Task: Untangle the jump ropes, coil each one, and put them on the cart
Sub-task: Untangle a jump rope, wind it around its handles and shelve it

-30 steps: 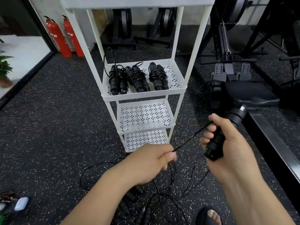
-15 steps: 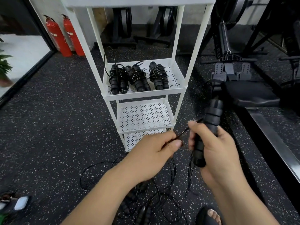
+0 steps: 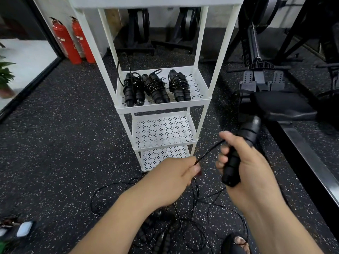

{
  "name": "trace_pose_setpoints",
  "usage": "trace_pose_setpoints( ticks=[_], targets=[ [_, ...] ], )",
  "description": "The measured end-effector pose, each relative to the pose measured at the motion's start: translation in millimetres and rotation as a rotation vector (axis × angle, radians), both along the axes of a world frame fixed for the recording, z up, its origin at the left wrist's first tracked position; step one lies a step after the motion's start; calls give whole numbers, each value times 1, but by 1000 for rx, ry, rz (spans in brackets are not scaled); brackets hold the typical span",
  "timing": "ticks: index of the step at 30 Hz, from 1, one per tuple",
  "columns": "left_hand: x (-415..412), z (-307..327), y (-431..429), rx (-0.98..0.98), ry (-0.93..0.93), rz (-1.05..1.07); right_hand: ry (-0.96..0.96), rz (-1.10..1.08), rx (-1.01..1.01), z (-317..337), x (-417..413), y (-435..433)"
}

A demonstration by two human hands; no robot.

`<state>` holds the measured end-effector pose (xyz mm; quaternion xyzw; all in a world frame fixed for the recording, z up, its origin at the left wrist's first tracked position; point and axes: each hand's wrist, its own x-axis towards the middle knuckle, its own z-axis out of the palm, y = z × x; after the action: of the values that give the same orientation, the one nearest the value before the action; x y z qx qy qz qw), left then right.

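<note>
My right hand [image 3: 245, 162] grips a pair of black jump rope handles [image 3: 240, 151], held upright in front of the white cart [image 3: 207, 101]. A thin black cord [image 3: 209, 150] runs from the handles down-left into my left hand [image 3: 174, 178], which pinches it between thumb and fingers. Three coiled jump ropes [image 3: 156, 87] lie side by side on the cart's upper tray. A tangle of ropes and handles [image 3: 172, 226] lies on the floor below my arms, partly hidden by them.
The cart's two lower trays [image 3: 163, 131] hold nothing. A rowing machine [image 3: 275, 105] stands to the right, two red fire extinguishers [image 3: 71, 41] at the back left. My sandalled foot [image 3: 236, 242] is at the bottom edge. Small objects [image 3: 20, 230] lie at the bottom left.
My right hand swung the handles in toward the left hand, then back out to the right. The cord between the hands is stretched again. The left hand barely moved.
</note>
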<state>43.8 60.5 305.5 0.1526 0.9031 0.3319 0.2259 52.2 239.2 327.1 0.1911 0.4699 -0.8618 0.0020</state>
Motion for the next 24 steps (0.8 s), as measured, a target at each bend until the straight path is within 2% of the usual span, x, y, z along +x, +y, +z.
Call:
trace_pose_setpoints(
  ticks=[4,6,10,18,21,24],
  targets=[
    [0,4,4,115,97,37,-27,163,200,-3,8,-16],
    [0,5,2,138,144,46,-12,160,307,-5,9,-19],
    [0,5,0,160,162,42,44,131,373,-3,8,-19],
    [-3,-7,-8,-28,46,25,146,-189,131,12,-3,4],
    [-2,-7,-10,-12,21,39,117,-179,106,12,-3,10],
    [-2,-3,-5,14,75,26,90,-62,114,7,2,3]
  ],
)
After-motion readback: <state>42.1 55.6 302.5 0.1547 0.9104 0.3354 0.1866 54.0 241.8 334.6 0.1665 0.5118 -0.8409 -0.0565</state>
